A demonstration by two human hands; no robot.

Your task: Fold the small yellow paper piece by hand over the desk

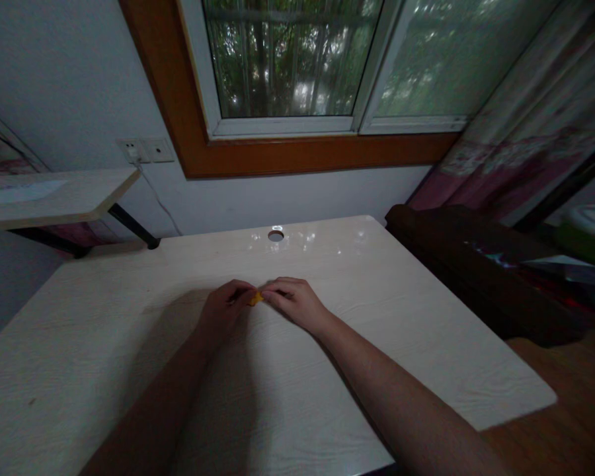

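Observation:
My left hand (pixel 227 304) and my right hand (pixel 296 301) meet at the middle of a pale wooden desk (pixel 129 344). Both are closed in a pinch on a small orange-yellow piece (pixel 256 299), which shows only as a sliver between the fingertips. I cannot make out what the piece is. Both forearms reach in from the bottom edge and rest low over the desktop.
A round cable hole (pixel 276 235) sits near the desk's far edge, under a window (pixel 287 59). A raised shelf (pixel 49 195) stands at the left, below a wall socket (pixel 143 151). Dark furniture (pixel 476 264) and a curtain (pixel 535 132) crowd the right side.

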